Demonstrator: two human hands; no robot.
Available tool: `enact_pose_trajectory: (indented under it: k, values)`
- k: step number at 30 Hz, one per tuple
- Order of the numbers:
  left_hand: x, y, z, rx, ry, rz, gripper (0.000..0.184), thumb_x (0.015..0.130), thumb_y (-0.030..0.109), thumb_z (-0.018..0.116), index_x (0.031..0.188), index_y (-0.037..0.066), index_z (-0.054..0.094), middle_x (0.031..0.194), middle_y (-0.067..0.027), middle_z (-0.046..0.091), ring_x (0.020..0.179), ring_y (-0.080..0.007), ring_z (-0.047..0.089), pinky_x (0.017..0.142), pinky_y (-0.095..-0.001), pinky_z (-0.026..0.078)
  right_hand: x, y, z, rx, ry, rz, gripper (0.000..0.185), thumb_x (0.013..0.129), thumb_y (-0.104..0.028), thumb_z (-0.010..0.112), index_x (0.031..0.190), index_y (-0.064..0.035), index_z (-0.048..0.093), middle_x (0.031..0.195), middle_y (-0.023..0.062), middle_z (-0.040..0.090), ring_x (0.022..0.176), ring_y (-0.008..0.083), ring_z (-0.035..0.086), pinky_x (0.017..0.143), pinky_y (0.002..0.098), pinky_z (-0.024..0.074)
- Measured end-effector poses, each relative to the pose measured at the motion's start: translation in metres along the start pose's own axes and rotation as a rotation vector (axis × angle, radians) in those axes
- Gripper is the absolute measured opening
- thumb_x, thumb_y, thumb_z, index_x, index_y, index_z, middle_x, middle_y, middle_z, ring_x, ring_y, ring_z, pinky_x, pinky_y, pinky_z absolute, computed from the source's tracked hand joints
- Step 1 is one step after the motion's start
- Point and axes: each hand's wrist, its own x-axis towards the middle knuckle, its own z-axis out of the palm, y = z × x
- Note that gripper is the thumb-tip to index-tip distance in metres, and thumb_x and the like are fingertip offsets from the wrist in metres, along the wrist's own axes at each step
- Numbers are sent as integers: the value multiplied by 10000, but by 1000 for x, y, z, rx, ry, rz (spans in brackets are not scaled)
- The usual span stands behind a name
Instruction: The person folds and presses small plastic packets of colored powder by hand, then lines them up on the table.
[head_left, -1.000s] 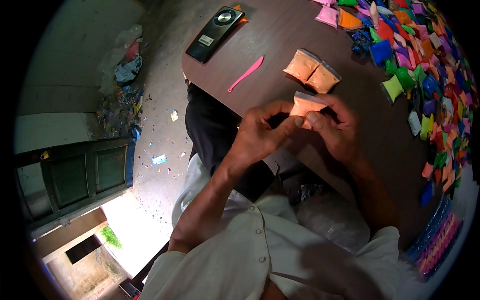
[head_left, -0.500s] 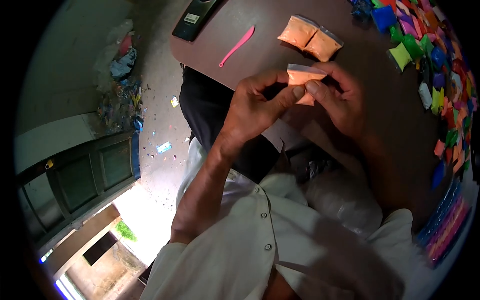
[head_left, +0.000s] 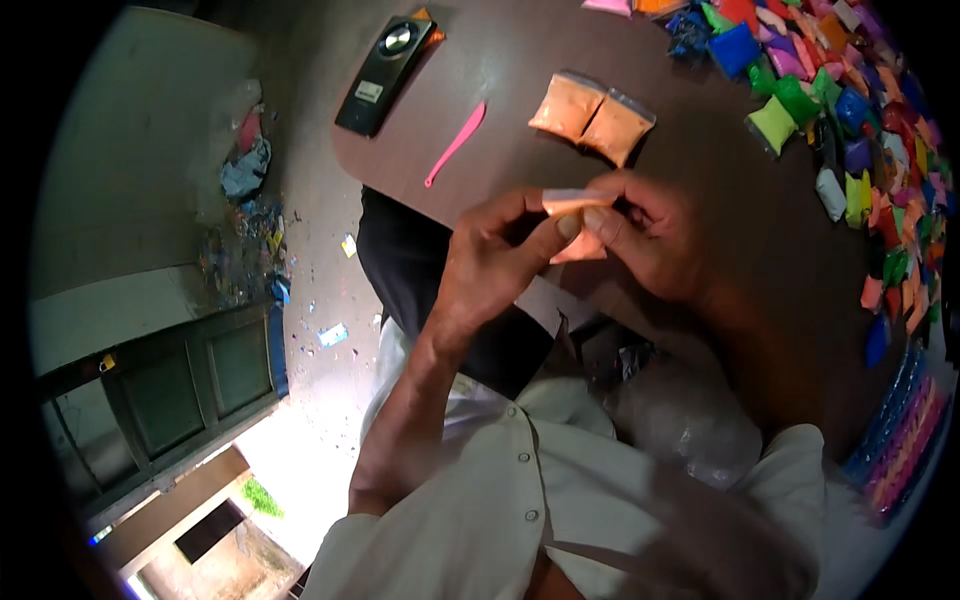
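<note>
One orange packet (head_left: 580, 250) in fingers (head_left: 546, 238); phone label (head_left: 369, 92) illegible.

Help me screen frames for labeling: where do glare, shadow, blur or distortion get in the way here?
Head view: the floor at lower left burns out to white; the right forearm sinks into shade; a dark shadow crosses the shirt; the phone label is too soft to read; black corners and bowed edges show lens distortion; the held packet is well lit.

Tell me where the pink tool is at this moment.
In the head view, the pink tool lies on the left of the table, between the black phone and the two orange packets.
</note>
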Motion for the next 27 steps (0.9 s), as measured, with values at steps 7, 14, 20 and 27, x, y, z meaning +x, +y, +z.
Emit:
enact_pose_trajectory:
  k: [7,14,20,27]
  values:
    - [-2,-15,-8,22,-7,33,144,1032,115,723,1127,13,757,957,51,704,858,-20,587,749,-203,491,2,-1,1,-11,-35,-15,198,999,-161,684,1113,-2,709,891,42,701,803,67,640,697,264,524]
    - [-7,0,3,-85,48,-73,176,1036,121,722,1170,8,732,952,27,700,861,-41,612,749,-228,527,-4,15,-6,-127,16,-106,173,961,-150,716,1061,-8,710,910,103,723,775,143,680,700,299,546]
    - [-5,-15,-5,-172,-31,-35,194,1071,213,682,1060,24,726,822,25,655,748,-55,592,657,-236,491,-2,13,0,-115,7,-95,188,950,-148,732,1057,4,703,883,94,710,776,141,673,695,303,543]
    - [0,-10,-3,-143,-20,7,223,1065,241,699,1139,35,739,827,74,634,697,-8,512,592,-206,398,0,19,1,40,48,-104,164,971,-115,719,1037,35,709,809,64,712,709,88,660,660,273,551]
